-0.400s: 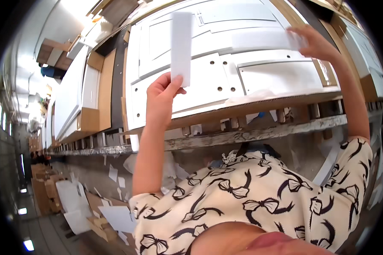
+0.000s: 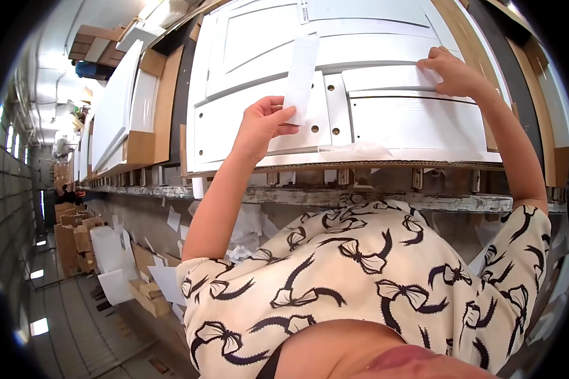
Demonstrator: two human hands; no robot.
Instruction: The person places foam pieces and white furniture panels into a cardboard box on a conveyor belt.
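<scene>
My left hand (image 2: 267,126) pinches the lower end of a thin white strip (image 2: 302,72), held tilted above white panels with round dark holes. At the right, my right hand (image 2: 454,72) has its fingers on the end of a second white strip (image 2: 385,78). That strip lies lengthwise just beyond a white recessed panel (image 2: 417,120), between it and the larger flat pieces. All these parts lie in a shallow cardboard box (image 2: 284,169) in front of me. Crumpled translucent wrapping (image 2: 354,150) rests along the box's near side.
The box sits on a conveyor with a worn metal rail (image 2: 423,201). To the left stands another open carton (image 2: 139,148) with white panels. Cardboard and white foam scraps (image 2: 110,252) lie on the floor at lower left. A further carton (image 2: 544,114) is at the right.
My right hand has lowered its white strip onto the panels. The left hand has moved right and brought its strip from upright to a tilt, lower over the box.
</scene>
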